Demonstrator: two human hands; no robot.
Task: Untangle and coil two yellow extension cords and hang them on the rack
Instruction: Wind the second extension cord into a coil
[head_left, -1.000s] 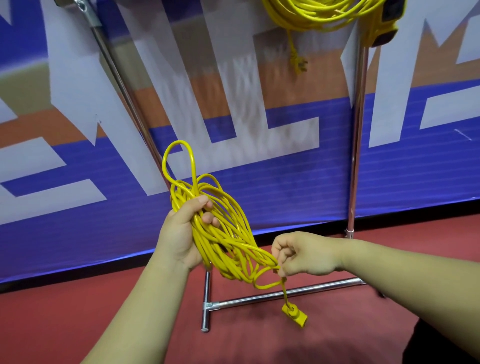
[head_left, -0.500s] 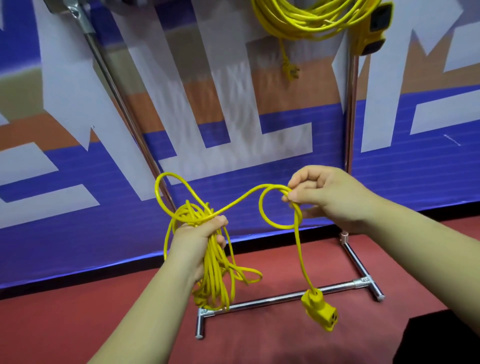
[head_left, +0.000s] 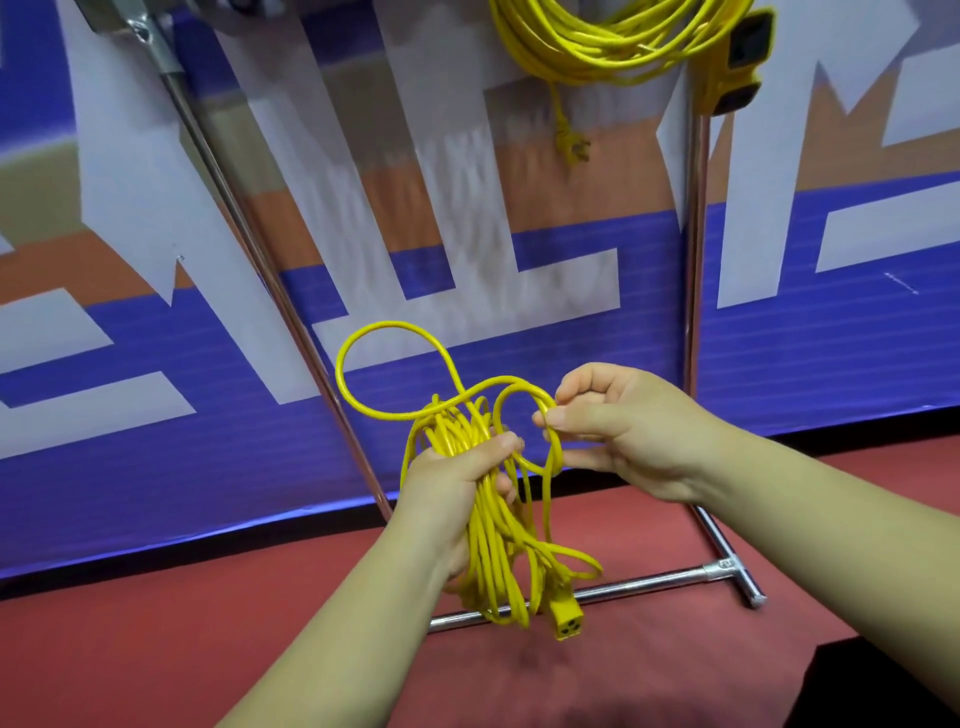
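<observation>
Before rack: left hand grips cord; right hand pinches loop.

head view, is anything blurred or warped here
Head view: the banner lettering is smeared mid-frame; the left hand, right hand and held cord look fairly sharp; the left rack pole slants, likely wide-angle distortion; a soft shadow lies on the red floor.

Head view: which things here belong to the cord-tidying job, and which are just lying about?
Job: loose yellow extension cord bundle, gripped by the left hand, one loop pinched by the right hand; coiled yellow cord hanging up top; chrome tube rack.
Lying about: blue, white and orange banner; red floor.
</observation>
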